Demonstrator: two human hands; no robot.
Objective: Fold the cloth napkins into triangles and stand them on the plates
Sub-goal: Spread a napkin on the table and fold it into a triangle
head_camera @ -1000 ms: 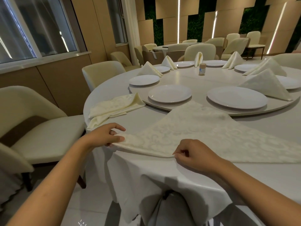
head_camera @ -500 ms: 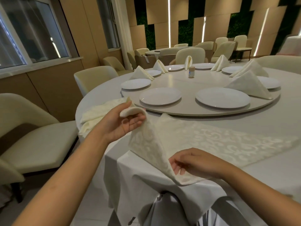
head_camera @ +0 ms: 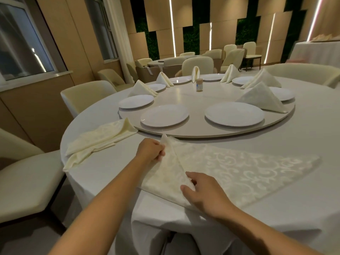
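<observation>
A cream patterned napkin [head_camera: 239, 172] lies on the white tablecloth near the table's front edge, its left corner folded up over the middle. My left hand [head_camera: 150, 150] pinches that folded corner near the napkin's top point. My right hand [head_camera: 204, 194] presses and pinches the fold's lower end at the near edge. Two bare white plates [head_camera: 164, 115] [head_camera: 234, 114] sit on the round turntable [head_camera: 198, 129] just beyond. A finished triangle napkin [head_camera: 263, 99] stands at the right of the turntable.
A loose pile of unfolded napkins [head_camera: 99, 139] lies at my left on the table. Several more plates with standing napkins ring the turntable's far side, and a small jar [head_camera: 199, 85] stands mid-turntable. Cream chairs [head_camera: 24, 181] flank the table's left side.
My left hand has carried the napkin's left corner up and over to the right, laying it down toward the top point. My right hand stayed at the near edge, holding the fold.
</observation>
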